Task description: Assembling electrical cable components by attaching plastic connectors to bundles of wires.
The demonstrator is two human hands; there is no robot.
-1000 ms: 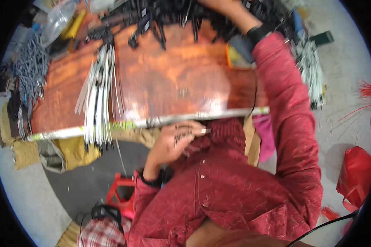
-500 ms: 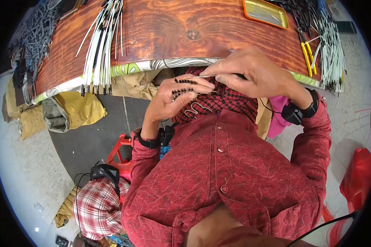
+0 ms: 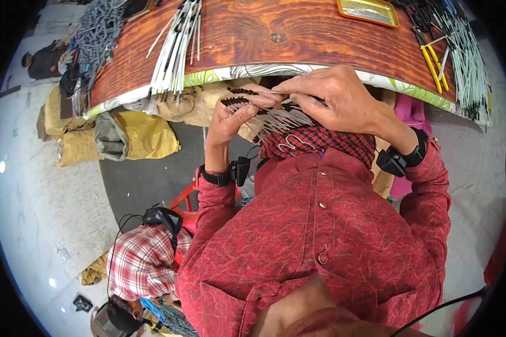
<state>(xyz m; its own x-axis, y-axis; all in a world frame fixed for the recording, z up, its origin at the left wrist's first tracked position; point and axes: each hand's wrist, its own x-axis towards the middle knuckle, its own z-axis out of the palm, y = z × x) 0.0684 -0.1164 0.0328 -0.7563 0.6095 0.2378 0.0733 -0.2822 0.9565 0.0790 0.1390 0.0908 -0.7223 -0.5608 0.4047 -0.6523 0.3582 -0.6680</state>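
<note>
Close to the table's near edge, my left hand (image 3: pixel 230 115) is closed around dark bumpy strands (image 3: pixel 234 101) that stick out between its fingers. My right hand (image 3: pixel 337 98) pinches a thin shiny rod (image 3: pixel 281 92), whose end reaches the fingertips of the left hand. Below both hands, a bunch of pale thin sticks (image 3: pixel 287 120) with dark ends lies over the red-and-black checked cloth on my lap. The fingers hide how the strands and the rod meet.
On the wooden table (image 3: pixel 253 50) lie bundles of white sticks (image 3: pixel 177 50), a yellow tray (image 3: pixel 368 11), yellow-handled pliers (image 3: pixel 433 67) and grey pieces (image 3: pixel 100 39). Yellow sacks (image 3: pixel 146 135) stand below. A person in a checked shirt (image 3: pixel 143 261) sits at lower left beside a red stool.
The view has shifted, so the table and its things appear farther right. My hands sit higher against the table edge, and the pale sticks beneath them now show.
</note>
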